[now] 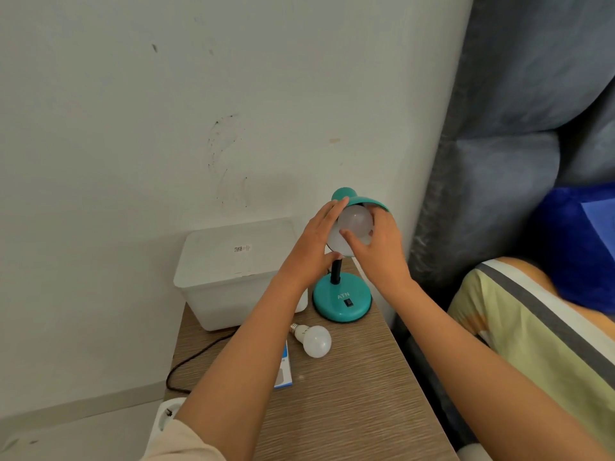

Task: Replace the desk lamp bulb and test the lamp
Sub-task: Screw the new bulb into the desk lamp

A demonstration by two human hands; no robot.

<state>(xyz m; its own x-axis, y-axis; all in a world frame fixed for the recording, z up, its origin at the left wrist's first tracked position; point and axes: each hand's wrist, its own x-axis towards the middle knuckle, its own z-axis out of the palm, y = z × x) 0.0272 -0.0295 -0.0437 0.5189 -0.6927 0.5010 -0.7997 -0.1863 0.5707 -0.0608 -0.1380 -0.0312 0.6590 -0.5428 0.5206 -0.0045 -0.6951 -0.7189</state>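
A teal desk lamp stands on a wooden bedside table, its round base (pixel 342 301) carrying a black rocker switch. The teal shade (pixel 346 196) tilts toward me with a white bulb (pixel 355 221) sitting in its mouth. My right hand (pixel 379 249) wraps its fingers around that bulb from the right. My left hand (pixel 316 244) rests flat against the shade's left rim, thumb near the black stem. A second white bulb (pixel 312 339) lies loose on the table, screw cap pointing left, in front of the base. The lamp is unlit.
A white lidded plastic box (pixel 233 271) stands against the wall left of the lamp. A blue-and-white bulb carton (pixel 284 367) lies under my left forearm. A black cord (pixel 193 357) runs off the table's left edge toward a white socket strip (pixel 166 414). A bed lies right.
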